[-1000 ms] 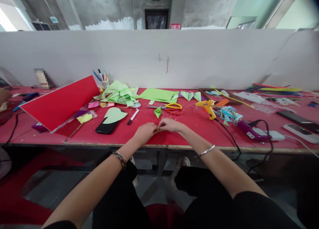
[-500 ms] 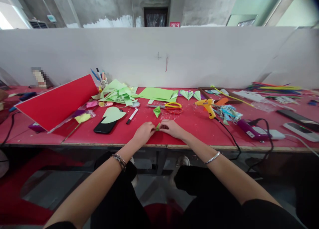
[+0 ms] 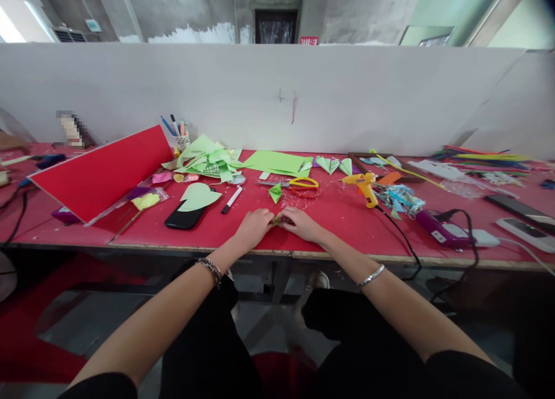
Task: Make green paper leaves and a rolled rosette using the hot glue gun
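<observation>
My left hand (image 3: 255, 226) and my right hand (image 3: 300, 222) meet over the front of the red table. Between their fingertips they pinch a small piece of green paper (image 3: 276, 221), mostly hidden by the fingers. Just beyond lies a folded green paper piece (image 3: 275, 193). Behind it rest scissors (image 3: 303, 183) with yellow handles. A black-and-white marker (image 3: 232, 200) lies to the left of my left hand, and past it a pale green heart-shaped paper (image 3: 200, 197) lies on a black phone (image 3: 184, 218).
A yellow glue gun (image 3: 364, 185) with a black cord stands at right, near a purple power strip (image 3: 442, 230). Green paper scraps (image 3: 208, 159) and flat green sheets (image 3: 275, 162) lie at the back. A red board (image 3: 108, 176) leans at left.
The green paper in my fingers is now more covered by them. Both hands stay together in nearly the same place, while the whole view has shifted slightly.
</observation>
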The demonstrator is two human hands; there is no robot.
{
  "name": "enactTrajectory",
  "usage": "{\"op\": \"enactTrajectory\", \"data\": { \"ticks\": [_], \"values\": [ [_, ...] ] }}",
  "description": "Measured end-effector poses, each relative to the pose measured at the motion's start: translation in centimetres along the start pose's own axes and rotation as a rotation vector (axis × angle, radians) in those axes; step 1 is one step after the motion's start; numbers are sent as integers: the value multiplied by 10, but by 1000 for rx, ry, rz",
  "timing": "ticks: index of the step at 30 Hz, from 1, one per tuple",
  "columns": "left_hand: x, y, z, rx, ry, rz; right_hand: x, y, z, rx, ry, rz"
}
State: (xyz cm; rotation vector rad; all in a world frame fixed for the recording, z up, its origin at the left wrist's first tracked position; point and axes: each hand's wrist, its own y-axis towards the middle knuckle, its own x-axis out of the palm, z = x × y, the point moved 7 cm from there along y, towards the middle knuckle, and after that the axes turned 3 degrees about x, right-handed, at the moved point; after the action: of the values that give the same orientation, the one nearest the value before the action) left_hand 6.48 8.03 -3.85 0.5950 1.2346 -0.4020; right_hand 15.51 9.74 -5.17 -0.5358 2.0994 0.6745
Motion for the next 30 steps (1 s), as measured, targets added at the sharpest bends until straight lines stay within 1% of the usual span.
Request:
{"op": "enactTrajectory", "data": {
  "ticks": [4,10,17,20,25,30],
  "values": [
    [-2,5,-4,20,-13,-33,-1,2,1,3,14,-2],
    [0,12,-10,111,-25,-93,-1,6,0,-18,12,-40],
    [10,4,-4,131,40,-46,2,14,9,-3,38,-92],
    [9,5,-6,125,10,-40,2,11,9,0,38,-64],
    [2,15,-19,90,-112,-69,1,3,7,1,19,23],
    [3,20,-27,61,-174,-91,-2,0,6,-10,-13,88]
  ]
}}
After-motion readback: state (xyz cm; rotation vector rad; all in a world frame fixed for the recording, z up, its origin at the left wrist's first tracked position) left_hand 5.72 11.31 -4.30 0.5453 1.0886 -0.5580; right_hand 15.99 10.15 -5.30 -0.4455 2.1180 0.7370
